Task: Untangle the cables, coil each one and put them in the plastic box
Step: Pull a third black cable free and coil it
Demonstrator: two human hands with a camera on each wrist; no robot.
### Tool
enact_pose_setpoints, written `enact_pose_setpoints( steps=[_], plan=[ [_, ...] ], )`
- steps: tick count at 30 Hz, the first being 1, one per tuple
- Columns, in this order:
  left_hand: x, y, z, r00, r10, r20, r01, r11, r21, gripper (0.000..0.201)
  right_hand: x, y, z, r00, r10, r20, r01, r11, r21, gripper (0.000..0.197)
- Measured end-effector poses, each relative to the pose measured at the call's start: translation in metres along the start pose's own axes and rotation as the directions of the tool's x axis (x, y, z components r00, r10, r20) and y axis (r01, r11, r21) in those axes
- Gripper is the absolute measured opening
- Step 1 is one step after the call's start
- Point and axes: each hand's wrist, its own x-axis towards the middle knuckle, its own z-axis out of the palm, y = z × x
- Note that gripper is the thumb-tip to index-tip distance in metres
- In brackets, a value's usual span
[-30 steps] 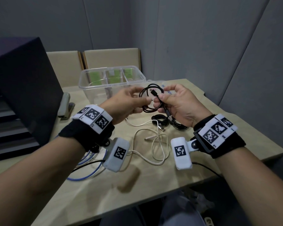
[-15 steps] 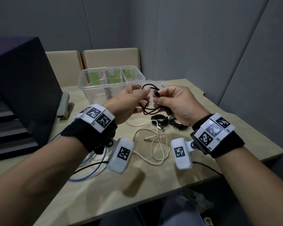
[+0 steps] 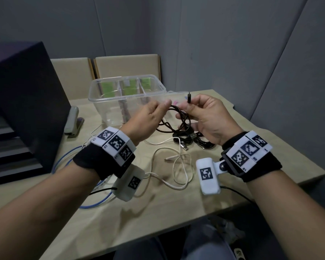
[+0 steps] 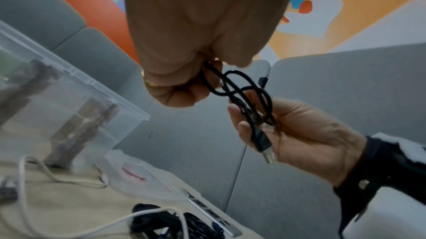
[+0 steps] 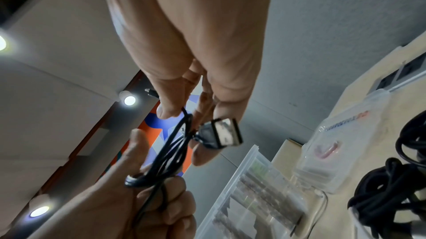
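Observation:
Both hands hold one coiled black cable (image 3: 178, 119) in the air in front of the clear plastic box (image 3: 109, 99). My left hand (image 3: 154, 114) pinches the loops (image 4: 230, 86) at the coil's left side. My right hand (image 3: 201, 113) grips the other side, with the small plug (image 3: 189, 97) sticking up above its fingers and the USB plug (image 5: 221, 133) below them. Under the hands, a white cable (image 3: 176, 166) lies loose on the table, with more black cables (image 3: 193, 140) bundled beside it. A blue cable (image 3: 64, 160) curls at the left.
The wooden table (image 3: 270, 156) ends close at the right and front. A dark box (image 3: 21, 102) stands at the left with a stapler (image 3: 73, 121) beside it. A small clear bag (image 4: 138, 175) lies behind the box. Two chair backs (image 3: 126, 66) and grey walls close the far side.
The round coil has been squeezed and twisted between the hands. The right hand turned so the small plug now points up. Both hands rose slightly toward the box.

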Motion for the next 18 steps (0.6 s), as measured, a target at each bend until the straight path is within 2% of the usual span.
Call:
enact_pose_setpoints(
  steps=[3,5,8,11,14,16,18],
  plan=[
    [0.001,0.001,0.002,0.999,-0.028,0.026,0.026,0.997,0.077,0.036,-0.001,-0.001,0.001,1.0,-0.005,0.012,0.005,0.999,0.032,0.014],
    [0.0,0.001,0.002,0.999,-0.027,0.027,0.024,0.991,0.132,0.032,0.001,-0.001,0.0,1.0,0.0,-0.012,0.0,1.0,0.029,0.014],
    [0.0,0.0,0.0,1.0,0.028,-0.005,-0.025,0.955,0.294,0.031,0.003,0.001,-0.003,0.997,0.021,-0.069,-0.02,1.0,0.012,0.013],
    [0.001,-0.003,-0.001,0.992,0.111,-0.057,-0.076,0.902,0.424,0.027,0.004,0.004,-0.004,0.996,0.05,-0.074,-0.048,0.999,0.024,0.018],
    [0.004,-0.005,-0.004,0.988,0.111,-0.109,-0.052,0.895,0.444,0.025,0.003,0.004,-0.004,0.996,0.062,-0.064,-0.059,0.998,0.035,0.019],
    [0.005,-0.004,-0.007,0.98,0.096,-0.172,-0.018,0.912,0.409,0.025,0.003,0.005,-0.003,0.996,0.066,-0.059,-0.061,0.995,0.083,0.02],
    [0.005,-0.002,-0.008,0.969,0.124,-0.213,-0.039,0.931,0.362,0.023,0.004,0.005,-0.003,0.995,0.079,-0.066,-0.069,0.988,0.138,0.02]
  ],
)
